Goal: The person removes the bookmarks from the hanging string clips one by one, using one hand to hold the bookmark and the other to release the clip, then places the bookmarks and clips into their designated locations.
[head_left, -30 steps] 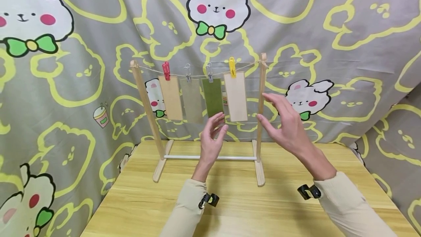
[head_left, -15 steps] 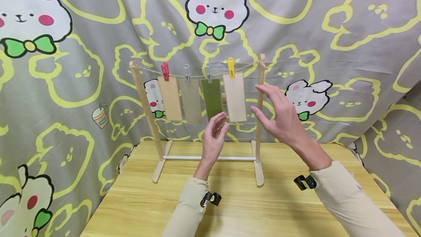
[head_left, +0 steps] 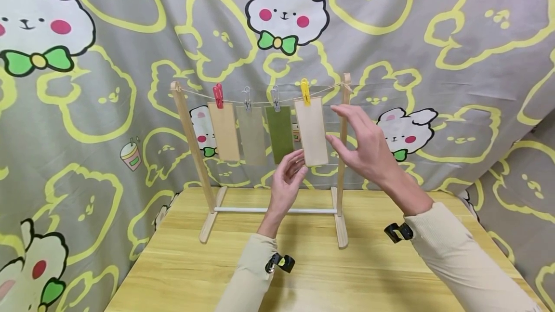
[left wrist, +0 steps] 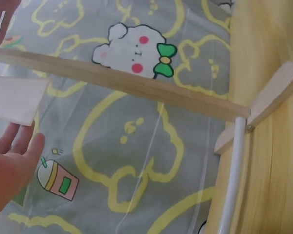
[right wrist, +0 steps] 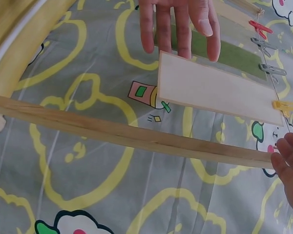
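We note a grey curtain [head_left: 399, 18] with rabbit prints behind a wooden table [head_left: 329, 283]. A wooden rack [head_left: 193, 148] stands toward the table's far edge, a string [head_left: 326, 89] tied between its posts. From the string hang, left to right, a tan card [head_left: 225, 131], a grey card [head_left: 252, 136], a green card [head_left: 279, 131] and a cream card [head_left: 312, 129], the last under a yellow clip [head_left: 305, 92] near the right post.

We find the left hand [head_left: 286, 182] at the cream card's lower left corner, fingers loosely bent and gripping nothing, thumb free of it; whether the fingertips touch the card we cannot tell. The right hand [head_left: 368, 143] is raised by the right post, thumb and fingers spread, grasping nothing. Its thumb tip points at the card's right edge, just beside it.
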Demonstrator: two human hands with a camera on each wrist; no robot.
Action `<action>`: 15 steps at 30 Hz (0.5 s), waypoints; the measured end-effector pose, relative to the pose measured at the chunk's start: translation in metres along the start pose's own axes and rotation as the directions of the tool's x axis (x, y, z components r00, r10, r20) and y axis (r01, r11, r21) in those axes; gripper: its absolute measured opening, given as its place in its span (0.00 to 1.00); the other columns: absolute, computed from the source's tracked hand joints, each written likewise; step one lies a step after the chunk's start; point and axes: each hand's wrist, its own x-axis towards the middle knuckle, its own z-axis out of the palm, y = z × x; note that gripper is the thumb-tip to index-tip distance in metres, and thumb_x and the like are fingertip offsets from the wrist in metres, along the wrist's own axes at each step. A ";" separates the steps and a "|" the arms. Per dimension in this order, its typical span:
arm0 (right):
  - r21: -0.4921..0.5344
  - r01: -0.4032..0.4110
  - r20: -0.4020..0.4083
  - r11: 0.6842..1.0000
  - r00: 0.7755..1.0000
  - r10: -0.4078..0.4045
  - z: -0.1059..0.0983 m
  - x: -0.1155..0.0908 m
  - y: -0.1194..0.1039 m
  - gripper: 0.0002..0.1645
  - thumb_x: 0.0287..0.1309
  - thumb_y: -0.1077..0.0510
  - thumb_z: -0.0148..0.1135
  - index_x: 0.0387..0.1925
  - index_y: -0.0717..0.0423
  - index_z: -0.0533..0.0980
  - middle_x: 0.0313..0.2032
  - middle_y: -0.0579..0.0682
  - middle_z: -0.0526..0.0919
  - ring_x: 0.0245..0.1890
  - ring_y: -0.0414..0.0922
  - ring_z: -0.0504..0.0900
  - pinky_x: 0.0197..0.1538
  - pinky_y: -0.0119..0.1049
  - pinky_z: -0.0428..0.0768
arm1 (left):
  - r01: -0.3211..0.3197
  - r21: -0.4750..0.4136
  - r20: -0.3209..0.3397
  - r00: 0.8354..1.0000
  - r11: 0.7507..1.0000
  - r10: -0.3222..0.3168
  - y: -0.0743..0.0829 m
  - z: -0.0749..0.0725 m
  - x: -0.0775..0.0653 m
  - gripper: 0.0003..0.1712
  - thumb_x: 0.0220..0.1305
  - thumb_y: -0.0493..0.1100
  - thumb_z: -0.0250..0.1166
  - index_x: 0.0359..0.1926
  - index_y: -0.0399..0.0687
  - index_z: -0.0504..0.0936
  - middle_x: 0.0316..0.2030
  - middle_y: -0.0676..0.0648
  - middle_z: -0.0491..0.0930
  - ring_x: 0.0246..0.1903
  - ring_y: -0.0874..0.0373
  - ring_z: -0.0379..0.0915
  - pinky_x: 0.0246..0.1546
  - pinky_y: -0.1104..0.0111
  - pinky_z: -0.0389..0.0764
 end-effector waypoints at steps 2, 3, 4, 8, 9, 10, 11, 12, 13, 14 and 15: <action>-0.003 0.003 -0.001 1.000 1.000 -0.003 0.000 0.003 0.000 0.35 0.58 0.64 0.72 0.67 0.62 0.72 0.62 0.59 0.78 0.60 0.56 0.77 0.66 0.51 0.75 | -0.007 -0.009 -0.007 1.000 1.000 0.007 0.001 0.001 0.001 0.26 0.70 0.28 0.62 0.67 0.33 0.71 0.63 0.33 0.75 0.61 0.36 0.74 0.63 0.59 0.77; -0.005 0.003 -0.001 1.000 1.000 -0.003 0.001 0.004 0.000 0.35 0.58 0.64 0.72 0.67 0.61 0.72 0.62 0.59 0.78 0.60 0.56 0.77 0.65 0.51 0.75 | -0.011 -0.013 -0.012 1.000 1.000 0.011 0.001 0.002 0.001 0.26 0.69 0.27 0.62 0.67 0.33 0.72 0.62 0.32 0.76 0.61 0.35 0.74 0.63 0.58 0.78; -0.002 0.005 -0.002 1.000 1.000 -0.005 0.001 0.005 -0.001 0.35 0.58 0.64 0.72 0.67 0.61 0.72 0.62 0.59 0.78 0.61 0.56 0.77 0.66 0.51 0.75 | -0.016 -0.015 -0.021 1.000 1.000 0.015 0.001 0.003 0.001 0.25 0.69 0.27 0.62 0.66 0.32 0.72 0.62 0.32 0.76 0.60 0.34 0.74 0.62 0.59 0.78; -0.001 0.007 -0.005 1.000 1.000 -0.007 0.002 0.011 -0.001 0.33 0.60 0.63 0.72 0.66 0.60 0.73 0.62 0.57 0.78 0.62 0.55 0.76 0.67 0.48 0.74 | -0.033 -0.003 -0.076 0.997 0.999 0.032 0.002 0.004 0.003 0.23 0.68 0.26 0.62 0.63 0.32 0.75 0.59 0.33 0.78 0.55 0.39 0.78 0.56 0.64 0.82; -0.001 0.009 -0.004 1.000 1.000 -0.009 0.003 0.013 -0.001 0.32 0.60 0.63 0.71 0.66 0.60 0.74 0.62 0.57 0.78 0.63 0.55 0.76 0.67 0.48 0.74 | -0.037 0.000 -0.091 0.995 0.999 0.036 0.002 0.005 0.003 0.23 0.68 0.25 0.62 0.63 0.32 0.76 0.58 0.34 0.78 0.54 0.42 0.79 0.54 0.66 0.83; -0.002 0.010 -0.004 1.000 1.000 -0.010 0.003 0.015 -0.002 0.32 0.60 0.63 0.71 0.66 0.59 0.74 0.62 0.57 0.78 0.63 0.54 0.76 0.68 0.47 0.74 | -0.041 0.004 -0.104 0.994 0.999 0.041 0.002 0.005 0.003 0.22 0.67 0.25 0.62 0.62 0.32 0.76 0.58 0.34 0.79 0.52 0.45 0.80 0.53 0.67 0.83; -0.007 0.011 -0.003 1.000 1.000 -0.012 0.003 0.017 -0.002 0.32 0.61 0.63 0.71 0.66 0.59 0.74 0.62 0.57 0.78 0.63 0.54 0.76 0.68 0.47 0.74 | -0.044 0.004 -0.114 0.992 0.999 0.044 0.002 0.005 0.003 0.22 0.67 0.24 0.62 0.61 0.32 0.77 0.57 0.35 0.79 0.51 0.47 0.80 0.51 0.68 0.84; -0.010 0.015 -0.003 1.000 1.000 -0.015 0.003 0.019 -0.002 0.32 0.61 0.62 0.71 0.66 0.60 0.74 0.62 0.57 0.78 0.63 0.54 0.75 0.68 0.46 0.73 | -0.049 0.001 -0.119 0.992 0.999 0.049 0.002 0.005 0.003 0.22 0.66 0.24 0.62 0.61 0.31 0.77 0.57 0.35 0.79 0.50 0.49 0.80 0.51 0.68 0.84; -0.014 0.020 -0.002 1.000 1.000 -0.020 0.004 0.021 -0.003 0.32 0.61 0.63 0.71 0.65 0.60 0.74 0.61 0.57 0.78 0.63 0.54 0.75 0.69 0.46 0.73 | -0.058 0.001 -0.121 0.991 0.998 0.058 0.002 0.006 0.003 0.22 0.66 0.23 0.62 0.60 0.31 0.77 0.57 0.35 0.79 0.50 0.51 0.80 0.50 0.68 0.84; -0.017 0.026 0.000 1.000 1.000 -0.026 0.004 0.024 -0.004 0.31 0.61 0.63 0.71 0.65 0.60 0.74 0.61 0.57 0.78 0.63 0.54 0.76 0.69 0.46 0.73 | -0.062 0.001 -0.122 0.991 0.998 0.061 0.002 0.006 0.003 0.22 0.65 0.23 0.62 0.60 0.31 0.77 0.56 0.36 0.79 0.49 0.52 0.80 0.50 0.68 0.85; -0.023 0.035 0.000 0.999 0.999 -0.035 0.004 0.026 -0.005 0.30 0.61 0.63 0.71 0.64 0.61 0.75 0.61 0.58 0.78 0.63 0.54 0.76 0.69 0.46 0.73 | -0.067 -0.002 -0.120 0.991 0.998 0.066 0.002 0.006 0.004 0.22 0.65 0.23 0.62 0.60 0.31 0.77 0.56 0.36 0.79 0.49 0.52 0.80 0.50 0.67 0.85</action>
